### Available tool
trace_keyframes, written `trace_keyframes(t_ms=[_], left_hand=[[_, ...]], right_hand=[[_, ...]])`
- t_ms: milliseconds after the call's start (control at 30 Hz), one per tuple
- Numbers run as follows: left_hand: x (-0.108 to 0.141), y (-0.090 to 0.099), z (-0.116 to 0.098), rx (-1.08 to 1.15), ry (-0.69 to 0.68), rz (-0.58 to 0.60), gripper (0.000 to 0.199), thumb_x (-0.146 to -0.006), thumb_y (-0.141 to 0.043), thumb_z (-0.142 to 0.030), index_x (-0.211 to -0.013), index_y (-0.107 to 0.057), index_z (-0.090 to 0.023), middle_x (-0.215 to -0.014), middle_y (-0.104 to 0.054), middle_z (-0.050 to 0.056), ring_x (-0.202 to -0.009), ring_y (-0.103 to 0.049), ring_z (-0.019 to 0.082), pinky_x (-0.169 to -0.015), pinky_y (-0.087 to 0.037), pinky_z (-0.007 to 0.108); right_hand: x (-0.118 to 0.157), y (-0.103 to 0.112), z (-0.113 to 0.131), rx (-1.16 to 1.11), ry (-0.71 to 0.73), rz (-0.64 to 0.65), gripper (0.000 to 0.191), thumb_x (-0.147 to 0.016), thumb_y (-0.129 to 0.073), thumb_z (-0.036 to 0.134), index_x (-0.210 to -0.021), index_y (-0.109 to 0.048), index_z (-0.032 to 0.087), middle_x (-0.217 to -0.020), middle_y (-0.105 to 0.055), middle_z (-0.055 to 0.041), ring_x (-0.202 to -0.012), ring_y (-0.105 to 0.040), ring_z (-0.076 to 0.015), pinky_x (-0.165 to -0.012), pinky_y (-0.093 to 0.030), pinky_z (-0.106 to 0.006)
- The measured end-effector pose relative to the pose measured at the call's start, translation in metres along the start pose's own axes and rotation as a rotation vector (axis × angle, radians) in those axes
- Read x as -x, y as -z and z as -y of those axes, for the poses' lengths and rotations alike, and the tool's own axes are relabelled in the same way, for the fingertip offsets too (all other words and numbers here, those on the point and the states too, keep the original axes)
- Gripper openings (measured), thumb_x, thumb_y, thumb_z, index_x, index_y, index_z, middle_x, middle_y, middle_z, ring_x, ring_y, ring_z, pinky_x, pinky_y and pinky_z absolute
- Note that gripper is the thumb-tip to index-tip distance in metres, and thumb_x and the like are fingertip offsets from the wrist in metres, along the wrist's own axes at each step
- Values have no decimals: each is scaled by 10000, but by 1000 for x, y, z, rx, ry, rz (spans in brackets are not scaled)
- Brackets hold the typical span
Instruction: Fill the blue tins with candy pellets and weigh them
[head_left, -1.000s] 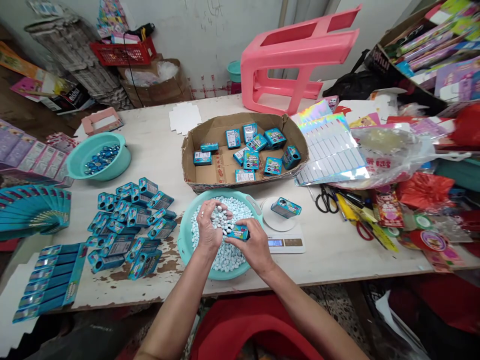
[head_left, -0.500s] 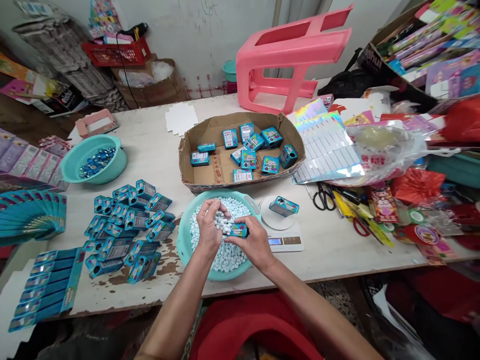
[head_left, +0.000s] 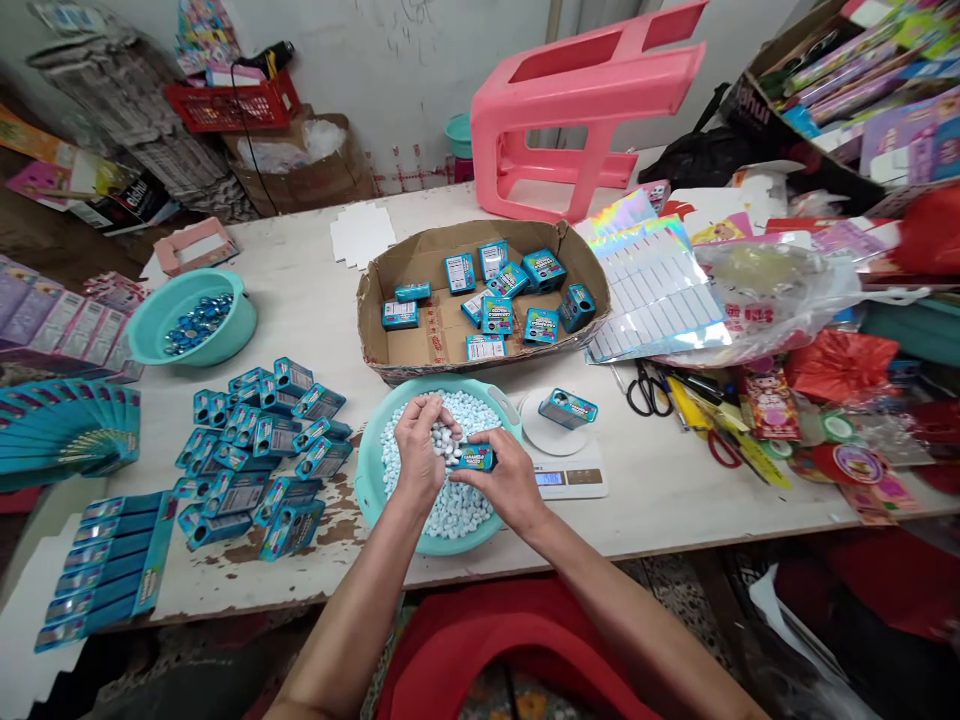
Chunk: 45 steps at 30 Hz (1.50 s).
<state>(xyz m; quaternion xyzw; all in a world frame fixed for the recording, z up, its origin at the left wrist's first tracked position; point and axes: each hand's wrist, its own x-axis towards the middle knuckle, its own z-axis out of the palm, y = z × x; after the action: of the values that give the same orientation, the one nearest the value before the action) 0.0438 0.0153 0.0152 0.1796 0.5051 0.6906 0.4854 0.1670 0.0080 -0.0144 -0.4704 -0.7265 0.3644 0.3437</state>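
Candy box [head_left: 477, 458], gripped by my right hand [head_left: 512, 480] above the teal bowl [head_left: 367, 480].
My left hand [head_left: 418, 450] cups pale candies [head_left: 444, 440] at its end; neither hand has noticeably shifted this past second, so filling seems still under way.

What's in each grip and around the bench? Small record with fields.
left grip: cupped, holding white pieces
right grip: holding small blue box beside those pieces
under both: teal basin with many similar pieces
scale: blue carton on its plate; display lit, digits not surely readable
beyond basin: cardboard tray, several blue cartons inside
table left: grouped blue cartons; second basin with shiny blue items
table right: scissors
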Motion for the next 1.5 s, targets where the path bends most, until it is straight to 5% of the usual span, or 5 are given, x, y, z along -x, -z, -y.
trace_keyframes(t_ms=[633, 1000, 1133, 1300, 1500], left_hand=[[0, 1, -3, -32, -13, -11, 202, -759, -628, -358, -773, -558, -169, -620, -562, -19, -537, -566, 105, -554, -439, 220], [1, 14, -3, -50, 28, 96, 207, -783, -598, -372, -786, -544, -172, -607, -552, -24, -429, -490, 74, -455, -370, 199], [-2, 19, -3, 29, 32, 40, 203, -778, -593, -371, -812, -553, -174, -637, -563, -17, -512, -552, 100, -541, -446, 230], [2, 22, -1, -33, 61, 167, 199, -788, -589, -366, -812, -572, -170, -673, -581, 2, -535, -568, 111, -563, -462, 246], [10, 26, 2, -216, -54, 153, 203, -798, -593, -373, -800, -608, -171, -681, -587, 11, -577, -575, 118, -589, -471, 245]], right_hand=[[-1, -4, 0, 29, 35, -34, 371, -663, -785, 390, -927, -584, 224, -889, -640, -40, -870, -593, -245, -772, -465, -377], [2, -18, -3, -21, -8, -8, 353, -683, -762, 399, -932, -589, 219, -888, -636, -38, -862, -597, -242, -762, -469, -380], [4, -20, -3, -59, -15, -51, 348, -694, -751, 401, -942, -589, 219, -901, -635, -39, -880, -600, -236, -778, -475, -375], [4, -24, 0, -64, -37, -60, 361, -658, -788, 362, -927, -591, 225, -889, -635, -30, -867, -597, -234, -771, -473, -366], [8, -25, 0, -98, -82, -46, 378, -639, -801, 346, -936, -604, 223, -903, -638, -25, -878, -600, -226, -784, -471, -355]])
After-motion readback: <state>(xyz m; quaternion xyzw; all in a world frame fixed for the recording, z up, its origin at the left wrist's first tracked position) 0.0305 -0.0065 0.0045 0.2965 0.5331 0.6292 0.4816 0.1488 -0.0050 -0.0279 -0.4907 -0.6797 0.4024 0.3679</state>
